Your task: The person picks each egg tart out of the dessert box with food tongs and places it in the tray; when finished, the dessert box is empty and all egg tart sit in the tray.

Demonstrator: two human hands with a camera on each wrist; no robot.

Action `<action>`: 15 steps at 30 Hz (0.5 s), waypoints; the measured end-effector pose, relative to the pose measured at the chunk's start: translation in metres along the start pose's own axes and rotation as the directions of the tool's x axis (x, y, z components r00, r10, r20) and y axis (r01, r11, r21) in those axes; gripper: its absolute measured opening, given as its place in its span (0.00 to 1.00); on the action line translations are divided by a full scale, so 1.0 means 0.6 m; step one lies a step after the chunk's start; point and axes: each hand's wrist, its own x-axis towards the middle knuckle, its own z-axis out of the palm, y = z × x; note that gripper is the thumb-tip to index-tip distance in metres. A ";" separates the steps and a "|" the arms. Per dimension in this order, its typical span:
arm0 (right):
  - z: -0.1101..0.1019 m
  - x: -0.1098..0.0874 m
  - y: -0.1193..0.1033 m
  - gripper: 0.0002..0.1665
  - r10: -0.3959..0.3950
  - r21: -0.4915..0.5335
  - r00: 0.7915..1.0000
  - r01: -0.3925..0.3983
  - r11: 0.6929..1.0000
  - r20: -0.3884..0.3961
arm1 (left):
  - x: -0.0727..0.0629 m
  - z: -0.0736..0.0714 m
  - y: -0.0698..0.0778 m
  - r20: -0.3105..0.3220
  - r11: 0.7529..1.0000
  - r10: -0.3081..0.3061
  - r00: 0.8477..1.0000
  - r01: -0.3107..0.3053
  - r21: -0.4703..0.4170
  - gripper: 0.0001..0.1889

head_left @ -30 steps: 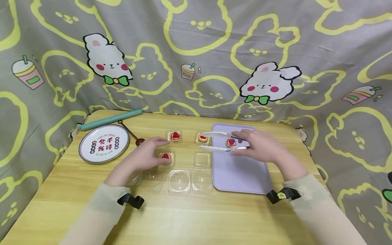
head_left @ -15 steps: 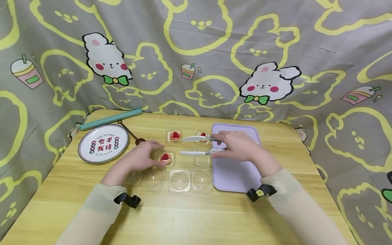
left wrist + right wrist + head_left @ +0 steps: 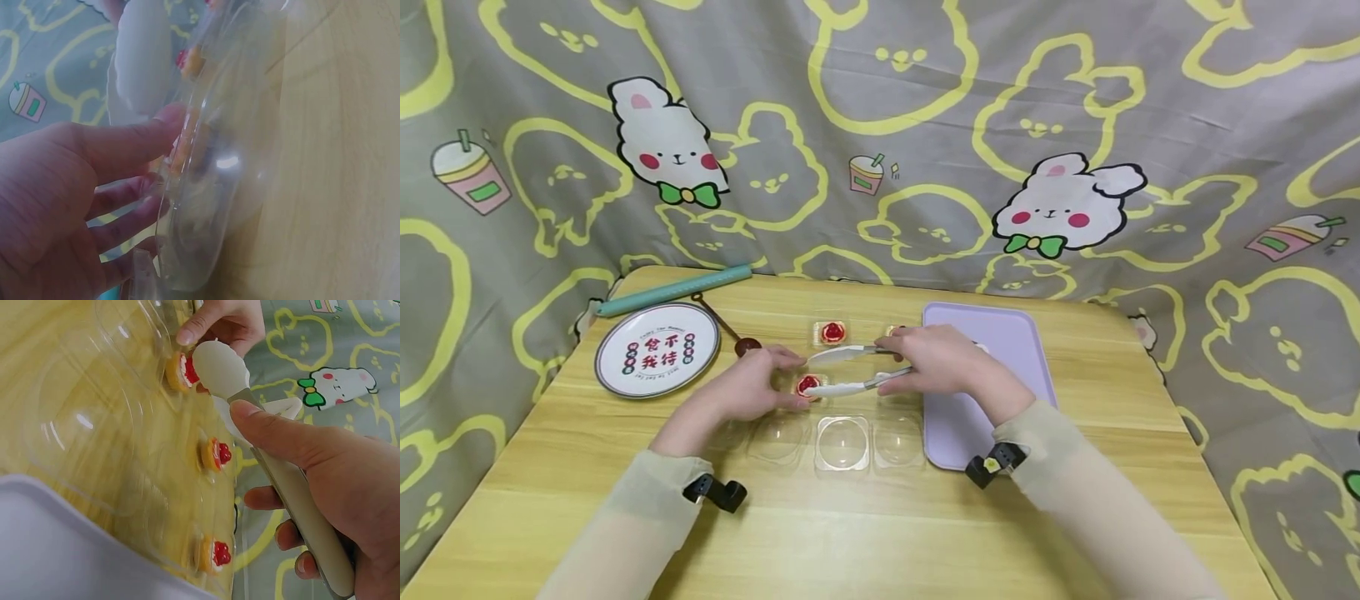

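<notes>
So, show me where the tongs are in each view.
Head: tongs just below centre, in the right hand.
Left wrist: a white end of them, upper left.
Right wrist: from upper middle down to lower right, in the right hand.
Shared landmark: left hand, left of the tongs in head, lower left in left wrist, top in right wrist.

Gray fabric printed with yellow-outlined cartoon figures hangs in folds from 9 o'clock through 12 to 3, behind a yellowish wood-grain tabletop, with white rabbits in green bow ties at 10 and 2 and a pink drink cup at 12. Soft light pales the wood at 6.
</notes>
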 end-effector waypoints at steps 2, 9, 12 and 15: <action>0.000 0.008 -0.004 0.44 0.001 0.002 1.000 -0.001 1.000 0.018 | 0.001 0.002 -0.001 -0.004 1.000 -0.004 1.000 0.004 -0.009 0.38; -0.009 0.023 -0.010 0.40 0.007 -0.010 0.998 -0.006 1.000 0.056 | 0.001 0.004 -0.002 0.003 0.999 -0.038 0.999 0.038 -0.038 0.40; -0.013 0.026 -0.012 0.39 0.006 -0.036 0.997 -0.003 0.999 0.078 | -0.001 0.003 -0.003 0.011 0.998 -0.043 0.999 0.044 -0.048 0.41; -0.014 0.030 -0.016 0.39 0.008 -0.071 0.995 -0.001 0.997 0.095 | -0.002 0.002 -0.003 0.013 0.998 -0.048 0.999 0.049 -0.050 0.42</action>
